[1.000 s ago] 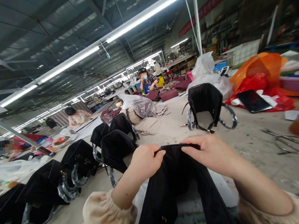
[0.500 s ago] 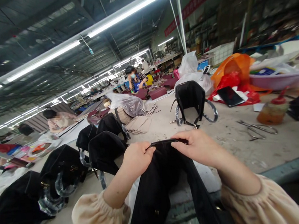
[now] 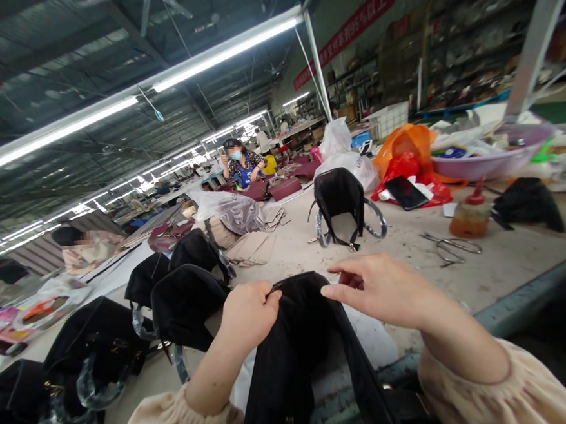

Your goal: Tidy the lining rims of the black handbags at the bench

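A black fabric bag (image 3: 281,367) stands in front of me at the table's near edge, its mouth gaping towards me. My left hand (image 3: 249,312) pinches the left part of its top rim between thumb and fingers. My right hand (image 3: 383,289) hovers beside the rim's right corner, thumb and fingers apart with nothing between them; the thumb tip is close to the edge, and I cannot tell whether it touches. Past my hands, another black bag (image 3: 338,187) with plastic-wrapped handles sits upright on the table. More black bags (image 3: 185,299) stand left of my left hand.
To the right lie scissors (image 3: 453,246), a bottle of amber liquid (image 3: 470,217) with a red top, a dark phone (image 3: 406,192) and a purple basin (image 3: 483,164). Beige pieces (image 3: 251,250) lie behind the bags. A person in a mask (image 3: 243,166) is across the table.
My right hand has let go of the bag's rim and its fingers have parted. My left hand still grips the rim. The camera view has swung right.
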The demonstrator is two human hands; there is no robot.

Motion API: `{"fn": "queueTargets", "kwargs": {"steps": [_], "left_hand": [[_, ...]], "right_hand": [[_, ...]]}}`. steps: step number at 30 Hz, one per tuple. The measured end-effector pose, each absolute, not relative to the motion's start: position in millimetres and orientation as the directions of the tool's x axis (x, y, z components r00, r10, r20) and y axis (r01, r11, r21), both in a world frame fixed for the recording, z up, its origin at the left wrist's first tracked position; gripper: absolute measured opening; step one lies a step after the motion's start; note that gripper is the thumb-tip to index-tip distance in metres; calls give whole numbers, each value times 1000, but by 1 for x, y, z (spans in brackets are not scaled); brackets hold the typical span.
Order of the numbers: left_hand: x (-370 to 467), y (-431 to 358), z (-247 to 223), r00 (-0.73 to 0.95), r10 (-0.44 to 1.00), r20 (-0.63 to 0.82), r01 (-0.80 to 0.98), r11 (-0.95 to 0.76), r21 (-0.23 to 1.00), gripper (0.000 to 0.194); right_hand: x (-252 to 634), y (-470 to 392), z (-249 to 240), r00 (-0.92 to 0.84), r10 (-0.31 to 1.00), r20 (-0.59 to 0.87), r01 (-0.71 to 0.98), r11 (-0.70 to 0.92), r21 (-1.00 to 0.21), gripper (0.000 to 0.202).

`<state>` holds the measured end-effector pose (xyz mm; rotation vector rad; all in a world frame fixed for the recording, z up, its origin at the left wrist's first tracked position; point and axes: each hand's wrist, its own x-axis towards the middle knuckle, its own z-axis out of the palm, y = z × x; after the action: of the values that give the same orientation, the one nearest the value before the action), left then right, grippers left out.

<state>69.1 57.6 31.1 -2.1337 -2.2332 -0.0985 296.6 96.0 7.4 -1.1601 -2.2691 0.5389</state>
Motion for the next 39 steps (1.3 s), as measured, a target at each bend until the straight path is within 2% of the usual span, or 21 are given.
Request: {"fn": "queueTargets", "kwargs": {"steps": [4, 10, 16, 22, 25, 28, 33, 35, 39], "left_hand": [[67, 52, 30, -95, 991, 95, 995, 93, 35, 34], [58, 42, 30, -145, 985, 96, 989, 144, 25, 34], [47, 23, 28, -199, 973, 114, 979, 193, 59, 33], [43, 4, 26, -247, 961, 125, 969, 245, 29, 33], [42, -10, 29, -283, 947, 153, 959, 276, 61, 33], [44, -31, 34, -285, 940, 188, 958, 273, 86, 33], [48, -58, 39, -294, 932, 211, 955, 278, 104, 33], [45, -60, 36, -288, 938, 192, 956, 270, 114, 30], [39, -54, 25, -257, 954, 151, 963, 239, 126, 29]], "right_hand": [[294, 87, 9, -493, 824, 277, 628, 558, -542, 52], [282, 81, 6, -553, 790, 264, 615, 601, -510, 38], [267, 84, 4, -611, 761, 219, 585, 621, -523, 41], [265, 74, 20, -661, 737, 141, 631, 647, -428, 45], [267, 51, 30, -667, 736, 116, 650, 651, -392, 34], [263, 27, 40, -683, 720, 124, 668, 684, -294, 22], [246, 23, 54, -707, 672, 220, 695, 719, 35, 22], [239, 30, 53, -727, 657, 198, 681, 728, 82, 19], [230, 38, 39, -694, 688, 212, 713, 697, 70, 23]]}}
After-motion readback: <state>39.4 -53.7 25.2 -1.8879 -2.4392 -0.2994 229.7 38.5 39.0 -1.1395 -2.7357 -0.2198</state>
